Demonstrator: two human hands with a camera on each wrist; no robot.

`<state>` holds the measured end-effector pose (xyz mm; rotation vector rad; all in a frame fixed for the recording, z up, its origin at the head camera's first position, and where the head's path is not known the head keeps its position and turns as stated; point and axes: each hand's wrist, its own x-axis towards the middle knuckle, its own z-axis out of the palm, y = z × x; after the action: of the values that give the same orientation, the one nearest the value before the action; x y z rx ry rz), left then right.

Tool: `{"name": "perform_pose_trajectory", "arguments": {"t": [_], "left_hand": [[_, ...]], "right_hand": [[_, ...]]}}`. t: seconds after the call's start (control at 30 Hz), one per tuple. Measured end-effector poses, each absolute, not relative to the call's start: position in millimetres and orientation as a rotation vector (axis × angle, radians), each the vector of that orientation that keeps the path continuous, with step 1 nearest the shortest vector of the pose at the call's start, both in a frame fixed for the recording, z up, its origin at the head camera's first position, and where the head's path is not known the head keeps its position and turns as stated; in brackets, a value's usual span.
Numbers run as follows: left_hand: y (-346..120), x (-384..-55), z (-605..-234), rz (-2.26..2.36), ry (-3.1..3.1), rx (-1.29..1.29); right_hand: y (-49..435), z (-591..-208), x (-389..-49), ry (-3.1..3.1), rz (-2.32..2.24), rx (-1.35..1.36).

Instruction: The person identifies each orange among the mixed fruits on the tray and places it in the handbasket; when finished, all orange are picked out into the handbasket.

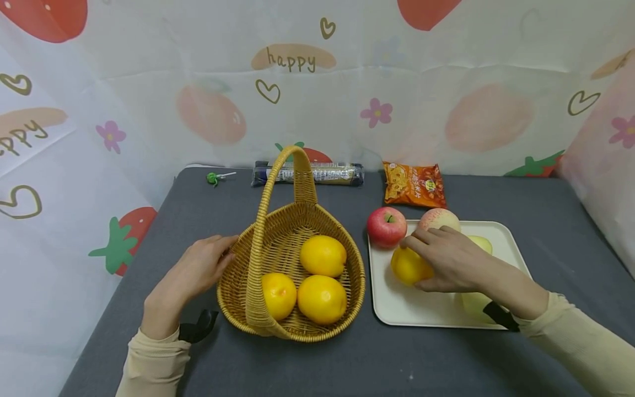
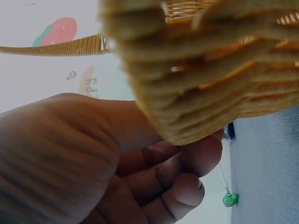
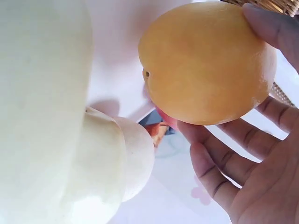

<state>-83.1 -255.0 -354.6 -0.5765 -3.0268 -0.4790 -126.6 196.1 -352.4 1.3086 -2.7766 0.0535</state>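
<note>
My left hand (image 1: 205, 262) holds the left rim of a wicker basket (image 1: 358, 259) with a tall arched handle. In the left wrist view its fingers (image 2: 189, 189) curl by the woven wall (image 2: 196, 88), which hides part of the thumb. Inside the basket lie three yellow lemons (image 1: 323, 256). Over the white tray (image 1: 397, 309), my right hand (image 1: 451, 259) grips another lemon (image 3: 205, 65), thumb on one side and fingers on the other. A peach (image 1: 439, 218) and pale green fruits (image 1: 476, 306) are on the tray beside this hand, partly covered by it.
A red apple (image 1: 387, 227) sits at the tray's back left corner. Farther back lie an orange snack bag (image 1: 414, 184), a dark wrapped roll (image 1: 327, 173) and a green lollipop (image 1: 213, 178). A printed cloth (image 1: 317, 121) hangs behind the grey table (image 1: 198, 204).
</note>
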Motion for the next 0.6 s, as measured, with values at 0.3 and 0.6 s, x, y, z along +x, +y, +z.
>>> {"name": "perform_pose_trajectory", "arguments": {"t": [0.3,0.6], "left_hand": [[-255.6,-82.5,-355.3,-0.482,-3.035,-0.568],[-255.1,-83.2,-355.5,-0.482,-3.038,-0.563]], "right_hand": [[199.0,-349.0,-126.1,-2.732,0.076,1.321],[200.7,-343.5,-127.7,-2.693,0.187,1.309]]}}
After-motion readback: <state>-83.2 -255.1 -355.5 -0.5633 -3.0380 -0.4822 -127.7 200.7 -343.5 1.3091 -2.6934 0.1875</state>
